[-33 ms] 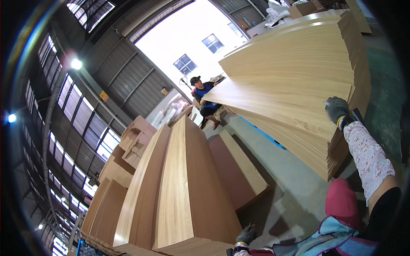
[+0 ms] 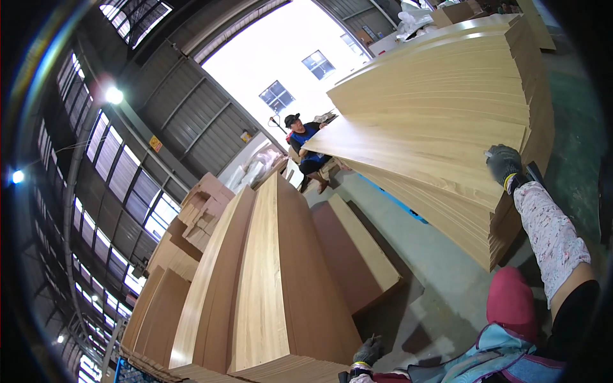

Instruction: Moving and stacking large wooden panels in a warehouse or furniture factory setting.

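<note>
The right hand (image 2: 503, 164), in a grey glove, is at the near end of a pale wood board (image 2: 408, 142), close to its corner. Its arm reaches up and forward from the lower right, nearly straight, with a floral sleeve (image 2: 550, 233) over the forearm and a black sleeve (image 2: 576, 314) higher up. The back of the hand faces the camera and the fingers look curled in toward the board's end – whether they pinch the edge or only press on it, I cannot tell, as the thumb is hidden. A yellow band (image 2: 509, 183) circles the wrist.

The board lies along the broad face of a large stack (image 2: 440, 67) on the right, its long side running away toward a co-worker (image 2: 305, 150). That person is low, knees bent, arms extended to the board's far corner.

The left hand (image 2: 368, 351), also gloved, is down at the lower edge, well apart from the right. It sits just beside the near corner of a second stack (image 2: 319, 281), one finger pointing upward and a little apart from the rest; the others are too small and dark to read – I cannot tell whether they touch the stack. Between the two hands a red trouser knee (image 2: 512, 303) shows.
</note>
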